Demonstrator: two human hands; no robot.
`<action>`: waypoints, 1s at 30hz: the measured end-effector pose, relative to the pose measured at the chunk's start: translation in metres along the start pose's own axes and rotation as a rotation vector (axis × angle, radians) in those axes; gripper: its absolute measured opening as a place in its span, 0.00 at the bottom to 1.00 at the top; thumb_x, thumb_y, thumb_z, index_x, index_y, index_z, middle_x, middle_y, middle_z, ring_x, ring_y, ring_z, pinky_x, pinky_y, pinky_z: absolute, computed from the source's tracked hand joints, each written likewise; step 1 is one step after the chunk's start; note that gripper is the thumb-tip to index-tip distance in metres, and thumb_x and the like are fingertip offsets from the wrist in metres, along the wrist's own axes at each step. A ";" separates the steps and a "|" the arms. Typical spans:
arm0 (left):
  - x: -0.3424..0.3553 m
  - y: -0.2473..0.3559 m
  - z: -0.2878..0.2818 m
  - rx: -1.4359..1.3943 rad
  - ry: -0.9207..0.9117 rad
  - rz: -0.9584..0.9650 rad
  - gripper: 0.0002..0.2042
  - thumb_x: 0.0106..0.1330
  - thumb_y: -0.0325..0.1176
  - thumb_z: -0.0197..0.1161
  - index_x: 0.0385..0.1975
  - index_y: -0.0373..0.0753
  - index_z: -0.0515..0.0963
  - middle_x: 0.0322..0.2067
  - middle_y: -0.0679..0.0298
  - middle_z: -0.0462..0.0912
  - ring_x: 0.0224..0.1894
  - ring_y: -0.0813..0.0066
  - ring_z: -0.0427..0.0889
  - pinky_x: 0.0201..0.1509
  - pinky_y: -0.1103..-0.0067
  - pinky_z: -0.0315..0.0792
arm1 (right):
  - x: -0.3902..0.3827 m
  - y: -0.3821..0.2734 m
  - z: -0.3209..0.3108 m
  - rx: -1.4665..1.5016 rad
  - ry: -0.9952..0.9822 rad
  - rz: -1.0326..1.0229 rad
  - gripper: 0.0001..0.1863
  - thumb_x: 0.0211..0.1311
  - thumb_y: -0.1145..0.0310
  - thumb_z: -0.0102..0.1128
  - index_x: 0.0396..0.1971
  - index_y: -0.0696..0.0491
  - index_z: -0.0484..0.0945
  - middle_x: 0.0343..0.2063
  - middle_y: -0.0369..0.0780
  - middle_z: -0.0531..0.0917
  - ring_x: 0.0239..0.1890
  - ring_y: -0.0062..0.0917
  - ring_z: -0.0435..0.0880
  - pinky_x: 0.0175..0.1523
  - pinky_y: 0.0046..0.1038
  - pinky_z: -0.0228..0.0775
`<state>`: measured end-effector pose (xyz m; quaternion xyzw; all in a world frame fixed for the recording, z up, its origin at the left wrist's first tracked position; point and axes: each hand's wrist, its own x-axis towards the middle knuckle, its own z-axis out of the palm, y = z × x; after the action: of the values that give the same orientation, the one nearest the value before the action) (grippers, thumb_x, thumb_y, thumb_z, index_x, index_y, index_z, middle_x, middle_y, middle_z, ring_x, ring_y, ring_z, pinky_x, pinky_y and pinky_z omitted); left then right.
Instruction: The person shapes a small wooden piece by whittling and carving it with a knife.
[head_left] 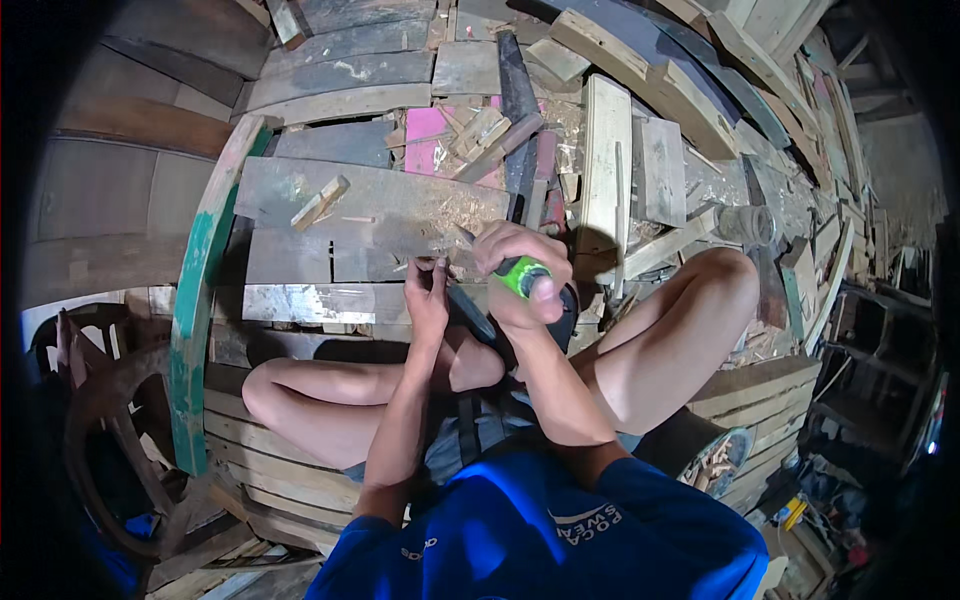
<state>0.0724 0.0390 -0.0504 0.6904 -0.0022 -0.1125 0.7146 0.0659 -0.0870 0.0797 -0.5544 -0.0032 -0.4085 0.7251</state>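
Note:
My right hand is wrapped round a hand tool with a green and black handle, the thumb resting over the handle's end. A dark narrow tip pokes out on the far left side of the fist, low over the weathered plank; most of the shaft is hidden, so its exact kind is unclear. Just left of it, my left hand has its fingers pinched together at the plank's near side. Whatever lies between them is too small to make out. Wood shavings are scattered beyond both hands.
A small wood block lies on the plank. Farther off are a dark handsaw-like long piece, a pink board and stacked offcuts. A green-painted beam runs along the left. Thick timbers and a glass jar stand right.

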 end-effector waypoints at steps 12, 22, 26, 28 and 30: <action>0.002 -0.014 -0.014 0.257 0.009 0.132 0.01 0.67 0.24 0.55 0.33 0.33 0.72 0.24 0.68 0.74 0.23 0.85 0.69 0.26 0.86 0.64 | -0.017 0.049 -0.024 -0.143 0.036 0.097 0.44 0.58 0.28 0.37 0.15 0.61 0.70 0.12 0.38 0.73 0.14 0.23 0.72 0.20 0.24 0.59; 0.002 -0.008 -0.010 0.250 -0.035 0.135 0.02 0.65 0.22 0.56 0.34 0.32 0.75 0.34 0.63 0.78 0.28 0.84 0.74 0.30 0.86 0.68 | -0.006 0.038 -0.028 -0.022 0.127 0.184 0.38 0.58 0.35 0.42 0.14 0.61 0.69 0.13 0.40 0.73 0.15 0.23 0.72 0.22 0.23 0.60; -0.002 0.001 -0.005 0.283 -0.062 0.152 0.02 0.66 0.22 0.56 0.34 0.31 0.76 0.34 0.63 0.79 0.34 0.82 0.74 0.40 0.84 0.69 | -0.003 0.027 -0.027 0.038 0.049 0.169 0.37 0.58 0.38 0.43 0.14 0.62 0.68 0.11 0.42 0.71 0.14 0.25 0.70 0.21 0.24 0.59; -0.002 0.000 -0.005 0.279 -0.075 0.102 0.02 0.66 0.22 0.56 0.34 0.31 0.76 0.34 0.63 0.79 0.35 0.81 0.74 0.42 0.84 0.69 | -0.004 0.027 -0.025 0.102 0.018 0.159 0.34 0.57 0.42 0.45 0.14 0.63 0.68 0.11 0.43 0.70 0.14 0.27 0.68 0.20 0.26 0.59; 0.000 -0.003 -0.004 0.303 -0.056 0.186 0.02 0.66 0.22 0.56 0.33 0.32 0.76 0.32 0.64 0.80 0.34 0.82 0.74 0.40 0.84 0.69 | -0.009 0.035 -0.026 0.100 0.009 0.171 0.34 0.57 0.42 0.45 0.14 0.63 0.69 0.11 0.43 0.70 0.13 0.27 0.68 0.20 0.26 0.59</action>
<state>0.0724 0.0425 -0.0532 0.7835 -0.1027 -0.0636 0.6095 0.0689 -0.1007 0.0375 -0.5140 0.0269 -0.3468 0.7841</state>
